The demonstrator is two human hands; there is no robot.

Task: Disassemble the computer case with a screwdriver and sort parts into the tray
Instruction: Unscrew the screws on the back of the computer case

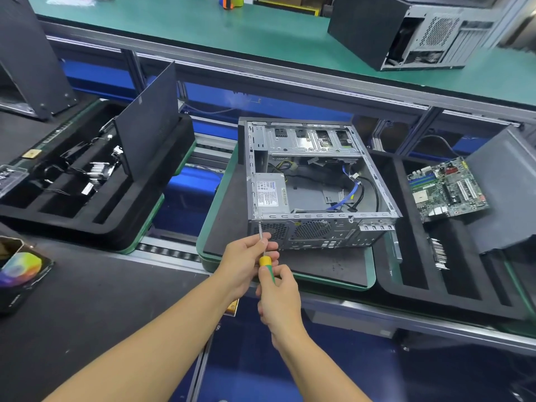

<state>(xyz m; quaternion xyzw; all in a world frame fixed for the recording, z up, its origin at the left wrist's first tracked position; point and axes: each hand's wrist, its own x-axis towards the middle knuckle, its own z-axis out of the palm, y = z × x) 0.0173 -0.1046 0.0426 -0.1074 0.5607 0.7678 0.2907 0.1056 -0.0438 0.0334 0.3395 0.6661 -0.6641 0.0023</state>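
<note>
An open grey computer case [316,181] lies on a dark mat with a green rim [208,224], its power supply [269,192] and cables still inside. A screwdriver [265,261] with a yellow and green handle points up at the case's near left rear corner. My right hand [278,297] grips the handle. My left hand [246,261] pinches the metal shaft just below the tip. A removed motherboard [448,190] lies in the black foam tray [412,274] on the right.
On the left, another black foam tray [87,216] holds cables, small parts and an upright black side panel [148,120]. A second computer case [406,30] stands on the green bench behind. A grey panel [504,187] leans at the far right.
</note>
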